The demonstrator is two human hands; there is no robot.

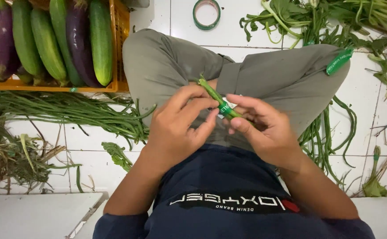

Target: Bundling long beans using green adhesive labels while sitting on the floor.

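A thin bundle of green beans [211, 92] with a band of green tape [224, 108] around it is held over my lap. My left hand [178, 128] pinches the bundle from the left, fingers at the tape. From the right, my right hand [264, 128] grips the bundle's lower end, thumb and forefinger on the tape band. I sit cross-legged in grey trousers on a white tiled floor. A strip of green tape [339, 61] is stuck on my right knee.
An orange crate [121, 26] of cucumbers and purple eggplants stands at upper left. Long beans [69, 113] lie in a pile on the left, more [330, 132] on the right. Leafy greens [326, 20] lie upper right. A green tape roll [206, 14] sits ahead.
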